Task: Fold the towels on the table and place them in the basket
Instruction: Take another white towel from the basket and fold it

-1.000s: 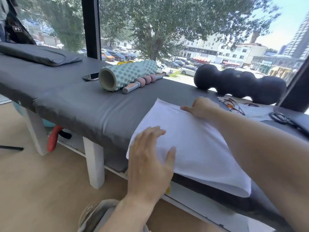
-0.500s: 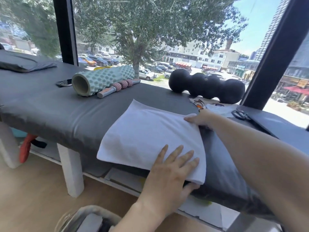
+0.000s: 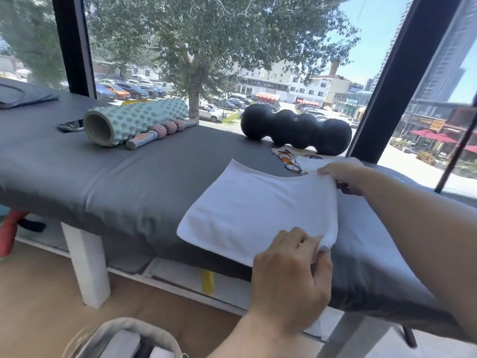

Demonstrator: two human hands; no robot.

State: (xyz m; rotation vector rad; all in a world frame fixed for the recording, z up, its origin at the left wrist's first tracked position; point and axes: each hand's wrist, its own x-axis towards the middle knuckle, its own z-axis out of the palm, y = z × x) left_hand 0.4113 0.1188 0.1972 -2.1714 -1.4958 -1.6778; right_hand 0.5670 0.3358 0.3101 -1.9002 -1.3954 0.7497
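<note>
Left hand (image 3: 291, 277) pinching the near right corner of the white towel (image 3: 255, 213); right hand (image 3: 343, 177) gripping its far right corner, that edge lifted slightly. Towel otherwise flat on the grey padded table (image 3: 103, 182), overhanging the near edge. Farther left on the table: phone (image 3: 70, 125), mint foam roller (image 3: 134, 120), pink massage stick (image 3: 162, 131); then black bumpy roller (image 3: 296, 129) by the window, glasses (image 3: 290, 161) beside the towel. Basket (image 3: 134, 337) on the wooden floor below, bottom left. Trees, parked cars, buildings outside.
</note>
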